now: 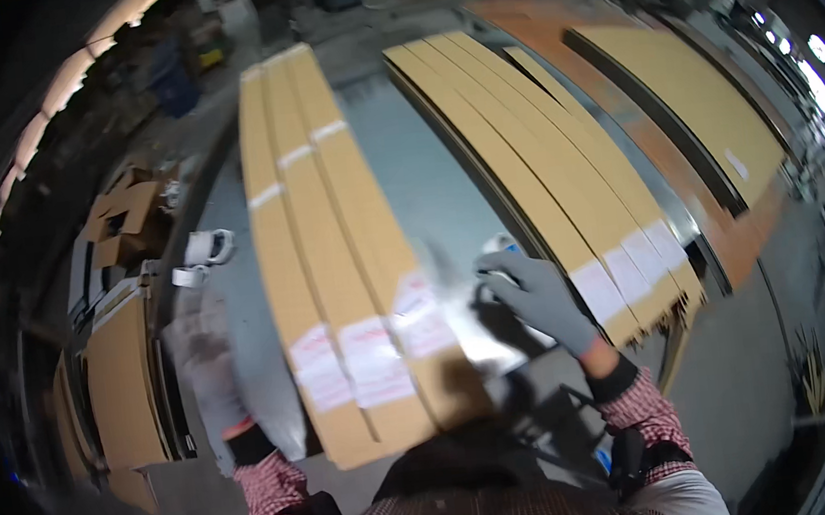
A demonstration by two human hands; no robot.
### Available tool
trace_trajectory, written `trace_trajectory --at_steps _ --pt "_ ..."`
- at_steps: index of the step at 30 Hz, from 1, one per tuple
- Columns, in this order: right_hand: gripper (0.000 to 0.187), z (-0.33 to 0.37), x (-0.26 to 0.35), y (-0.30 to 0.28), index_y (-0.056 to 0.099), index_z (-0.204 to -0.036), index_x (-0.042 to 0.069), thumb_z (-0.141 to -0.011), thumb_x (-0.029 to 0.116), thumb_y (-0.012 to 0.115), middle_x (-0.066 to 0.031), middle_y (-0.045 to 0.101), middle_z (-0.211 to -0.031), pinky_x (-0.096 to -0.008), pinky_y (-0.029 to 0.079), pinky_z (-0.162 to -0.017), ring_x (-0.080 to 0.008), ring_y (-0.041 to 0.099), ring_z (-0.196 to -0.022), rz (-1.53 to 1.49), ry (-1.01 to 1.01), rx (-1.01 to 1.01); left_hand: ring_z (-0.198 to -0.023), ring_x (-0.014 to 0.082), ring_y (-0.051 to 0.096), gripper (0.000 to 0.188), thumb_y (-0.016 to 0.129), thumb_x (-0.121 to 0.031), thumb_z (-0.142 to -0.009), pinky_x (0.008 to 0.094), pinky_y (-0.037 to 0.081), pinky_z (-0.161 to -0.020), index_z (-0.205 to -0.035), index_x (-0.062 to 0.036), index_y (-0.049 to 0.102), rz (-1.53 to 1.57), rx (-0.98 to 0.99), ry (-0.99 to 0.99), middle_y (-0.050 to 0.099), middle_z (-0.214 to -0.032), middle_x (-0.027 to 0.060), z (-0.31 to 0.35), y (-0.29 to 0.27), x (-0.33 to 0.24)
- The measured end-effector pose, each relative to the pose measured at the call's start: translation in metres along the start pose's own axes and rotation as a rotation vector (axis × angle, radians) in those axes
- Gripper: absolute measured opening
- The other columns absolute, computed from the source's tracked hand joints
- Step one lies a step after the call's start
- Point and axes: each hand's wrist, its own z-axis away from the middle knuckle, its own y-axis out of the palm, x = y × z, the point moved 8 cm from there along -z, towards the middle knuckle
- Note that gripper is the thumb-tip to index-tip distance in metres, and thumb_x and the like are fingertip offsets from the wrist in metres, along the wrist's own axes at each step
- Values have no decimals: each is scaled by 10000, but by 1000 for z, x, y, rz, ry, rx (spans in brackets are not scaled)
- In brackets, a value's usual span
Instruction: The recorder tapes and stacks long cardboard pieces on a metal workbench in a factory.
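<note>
Three long cardboard-wrapped strips (315,238) lie side by side on a grey table in front of me, with white tape bands and white printed labels near their close ends. My left hand (208,364), in a grey glove, is smeared by motion beside their left edge. Just beyond it lies a white tape dispenser (206,247). Also gloved in grey, my right hand (538,300) is over the table between two stacks, its fingers curled. A small white and blue object (500,244) shows at those fingers; its kind is unclear.
To the right stands another stack of long cardboard-wrapped strips (522,155) with labels. Farther right, a wide board (687,98) rests on an orange-brown surface (607,96). Cardboard boxes (127,222) and upright cardboard-faced panels (124,383) stand at the left.
</note>
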Motion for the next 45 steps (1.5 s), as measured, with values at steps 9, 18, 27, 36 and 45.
trace_trajectory --at_steps 9,18,27,36,45 --pt "209 255 -245 -295 662 -1036 -7 -950 175 607 1 625 -830 -209 433 -653 -42 519 -749 116 479 -553 -852 326 670 484 637 -394 -904 386 540 -776 -1089 54 650 383 1844 -349 678 -973 183 298 412 7" --pt "262 95 -397 -334 668 -909 -1 -910 233 551 -212 652 -817 -395 493 -718 -369 615 -789 523 -57 -143 -1106 155 547 428 560 -480 -955 352 418 -958 -1225 -148 548 -122 300 -802 564 -1273 58 307 394 355" --pt "294 51 -424 -284 700 -884 38 -851 280 535 -234 674 -917 -435 511 -750 -398 647 -889 468 434 -53 -1287 251 496 560 521 -321 -996 416 417 -1084 -1429 -8 352 264 310 -997 464 -1431 137 318 452 365" --pt "278 75 -413 -251 679 -909 -3 -867 258 591 -250 667 -873 -385 496 -755 -333 657 -854 59 394 -97 -1192 247 573 541 535 -312 -977 374 450 -1036 -1389 19 415 -12 276 -1053 542 -1347 154 326 408 361" --pt "192 87 -232 -277 633 -1033 41 -904 166 564 -187 662 -896 -430 496 -692 -343 645 -802 498 -138 -338 -1405 254 286 947 658 -426 -886 337 220 -1156 -1500 50 117 -195 363 -886 307 -1510 191 321 412 358"
